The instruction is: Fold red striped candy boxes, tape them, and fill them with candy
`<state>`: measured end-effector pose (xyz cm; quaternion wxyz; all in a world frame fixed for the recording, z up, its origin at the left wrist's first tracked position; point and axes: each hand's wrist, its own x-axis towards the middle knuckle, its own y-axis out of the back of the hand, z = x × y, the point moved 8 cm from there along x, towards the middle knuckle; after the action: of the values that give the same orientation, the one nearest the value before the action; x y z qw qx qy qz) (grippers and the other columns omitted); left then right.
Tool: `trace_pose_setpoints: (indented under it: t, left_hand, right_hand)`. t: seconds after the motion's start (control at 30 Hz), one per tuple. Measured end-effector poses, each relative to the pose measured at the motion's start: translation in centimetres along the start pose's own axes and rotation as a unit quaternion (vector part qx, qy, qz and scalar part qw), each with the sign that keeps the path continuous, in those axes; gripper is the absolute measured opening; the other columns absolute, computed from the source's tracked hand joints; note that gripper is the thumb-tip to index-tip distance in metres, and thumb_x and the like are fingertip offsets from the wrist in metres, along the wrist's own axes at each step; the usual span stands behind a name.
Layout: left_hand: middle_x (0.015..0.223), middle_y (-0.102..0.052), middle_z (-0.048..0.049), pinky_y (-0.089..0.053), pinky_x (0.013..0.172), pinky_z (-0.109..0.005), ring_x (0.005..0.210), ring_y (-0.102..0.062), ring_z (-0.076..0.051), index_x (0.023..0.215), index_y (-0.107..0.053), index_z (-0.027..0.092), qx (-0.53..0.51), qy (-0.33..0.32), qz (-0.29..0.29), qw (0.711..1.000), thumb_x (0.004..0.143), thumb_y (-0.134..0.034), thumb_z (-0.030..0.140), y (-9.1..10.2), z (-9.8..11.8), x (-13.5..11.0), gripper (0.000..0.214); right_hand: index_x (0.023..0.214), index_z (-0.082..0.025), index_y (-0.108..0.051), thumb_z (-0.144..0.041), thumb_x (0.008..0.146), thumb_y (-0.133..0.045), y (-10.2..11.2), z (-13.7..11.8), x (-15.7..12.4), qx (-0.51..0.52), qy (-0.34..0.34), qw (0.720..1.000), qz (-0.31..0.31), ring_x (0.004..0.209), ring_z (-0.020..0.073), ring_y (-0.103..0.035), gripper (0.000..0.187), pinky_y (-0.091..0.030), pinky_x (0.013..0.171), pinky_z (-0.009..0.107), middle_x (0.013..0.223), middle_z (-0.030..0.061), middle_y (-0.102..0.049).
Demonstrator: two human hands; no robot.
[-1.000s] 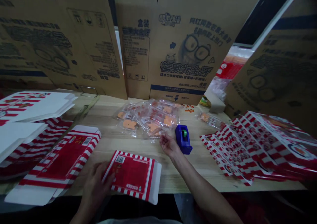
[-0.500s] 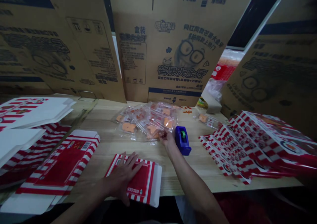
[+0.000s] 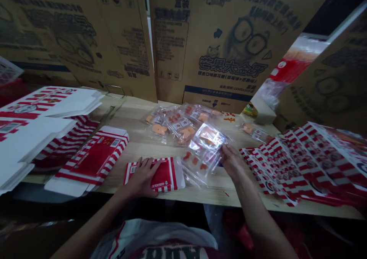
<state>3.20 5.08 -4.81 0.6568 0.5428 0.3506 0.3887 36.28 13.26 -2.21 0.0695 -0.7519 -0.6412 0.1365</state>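
Note:
My left hand (image 3: 143,178) lies across a red-and-white striped box (image 3: 164,175), fingertips at its far edge and the thumb along its near side. White flaps show at that box's right end. In my right hand (image 3: 231,159), pinched by its left edge of fingers, is a clear plastic candy packet (image 3: 210,136) with an orange piece inside. Below it hangs more clear wrapping with small reddish pieces (image 3: 196,160), close to the box's flaps. Behind lies a pile of similar candy packets (image 3: 174,123). The blue tape dispenser is almost wholly hidden behind the packet and my right hand.
Another striped box (image 3: 96,156) lies to the left, beside stacked white-and-red cartons (image 3: 48,125). Checkered red-and-white boxes (image 3: 304,163) are piled at the right. Large brown cardboard boxes (image 3: 206,45) wall off the back. A single packet (image 3: 254,131) lies at the right rear.
My right hand has lifted a packet from the pile and brought it right and nearer to me. The striped box under my left hand has turned straighter. The view has tilted down.

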Motion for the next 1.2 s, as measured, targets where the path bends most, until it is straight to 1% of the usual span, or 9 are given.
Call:
trace_pose_setpoints:
  t: [0.17,0.37,0.63,0.73,0.8,0.87,0.97,1.07,1.2]
  left_hand:
    - [0.133,-0.045,-0.0246,-0.017,0.111,-0.058,0.125,-0.039,-0.041,0.142,-0.036,0.009,-0.013,0.012,0.036,0.999,0.052,-0.072,0.049,0.6,0.0,-0.3,0.105]
    - [0.137,-0.043,-0.0221,-0.016,0.111,-0.058,0.129,-0.035,-0.041,0.145,-0.03,0.015,-0.014,0.04,0.034,0.999,0.049,-0.075,0.044,0.4,0.2,-0.2,0.109]
    - [0.137,-0.04,-0.0215,-0.011,0.112,-0.06,0.129,-0.033,-0.042,0.145,-0.032,0.015,-0.017,0.017,0.06,0.998,0.048,-0.077,0.047,0.2,1.3,0.1,0.111]
    - [0.139,-0.039,-0.0214,-0.008,0.112,-0.061,0.131,-0.032,-0.043,0.144,-0.033,0.016,-0.011,-0.01,0.046,0.999,0.046,-0.077,0.049,-0.2,2.3,0.5,0.112]
    - [0.141,-0.039,-0.0227,-0.008,0.112,-0.062,0.131,-0.033,-0.043,0.144,-0.033,0.016,-0.007,-0.023,0.027,0.999,0.045,-0.077,0.05,-0.5,2.7,0.8,0.114]
    - [0.141,-0.038,-0.0243,-0.009,0.111,-0.062,0.13,-0.034,-0.043,0.144,-0.034,0.015,-0.007,-0.028,0.002,1.0,0.044,-0.077,0.053,-0.9,2.8,1.0,0.116]
    - [0.141,-0.039,-0.0251,-0.013,0.111,-0.061,0.131,-0.034,-0.043,0.144,-0.034,0.015,-0.011,-0.024,-0.026,0.999,0.043,-0.077,0.056,-1.4,2.6,1.2,0.117]
    - [0.142,-0.039,-0.0237,-0.013,0.112,-0.06,0.132,-0.034,-0.042,0.146,-0.032,0.017,-0.018,-0.024,-0.033,0.999,0.043,-0.078,0.056,-1.7,2.4,1.1,0.119]
    - [0.144,-0.037,-0.0235,-0.012,0.112,-0.06,0.134,-0.031,-0.043,0.146,-0.031,0.016,-0.022,-0.027,-0.039,0.999,0.043,-0.077,0.057,-2.1,2.2,0.9,0.12]
  right_hand:
    - [0.102,-0.02,-0.067,-0.036,0.07,-0.072,-0.3,-1.2,0.0,-0.158,0.058,0.985,-0.032,0.06,0.0125,-0.053,0.037,-0.042,0.061,0.024,0.07,-0.0031,-0.063]
    - [0.102,-0.019,-0.07,-0.028,0.072,-0.064,-4.2,1.5,-0.1,-0.292,0.062,0.941,-0.16,0.055,0.0128,-0.049,0.032,-0.039,0.052,0.023,0.064,-0.0022,-0.06]
    - [0.107,-0.028,-0.072,-0.019,0.086,-0.049,-9.9,3.4,-3.8,-0.427,0.168,0.814,-0.356,0.071,0.0158,-0.058,0.032,-0.045,0.072,0.026,0.084,0.0025,-0.067]
    - [0.105,-0.032,-0.072,-0.026,0.088,-0.054,-11.0,4.9,-4.7,-0.476,0.169,0.778,-0.375,0.096,0.022,-0.06,0.025,-0.039,0.097,0.042,0.105,0.0052,-0.067]
    - [0.102,-0.033,-0.072,-0.029,0.087,-0.057,-11.3,6.0,-4.7,-0.499,0.162,0.771,-0.362,0.119,0.0302,-0.051,0.022,-0.02,0.107,0.059,0.124,0.0069,-0.062]
    - [0.102,-0.031,-0.073,-0.029,0.089,-0.054,-11.5,6.9,-4.7,-0.489,0.152,0.786,-0.346,0.129,0.0337,-0.042,0.023,-0.011,0.108,0.065,0.133,0.0082,-0.057]
    - [0.102,-0.025,-0.073,-0.023,0.089,-0.048,-10.3,6.7,-4.7,-0.414,0.148,0.855,-0.274,0.128,0.0289,-0.046,0.028,-0.027,0.109,0.053,0.131,0.0105,-0.057]
    - [0.097,-0.022,-0.073,-0.025,0.086,-0.053,-5.9,5.0,-5.5,-0.361,0.159,0.91,-0.126,0.118,0.0256,-0.055,0.024,-0.041,0.102,0.044,0.125,0.0122,-0.06]
    - [0.102,-0.02,-0.071,-0.039,0.079,-0.064,2.6,2.9,-8.6,-0.395,0.158,0.903,0.062,0.116,0.0298,-0.055,0.031,-0.039,0.103,0.048,0.12,0.015,-0.062]
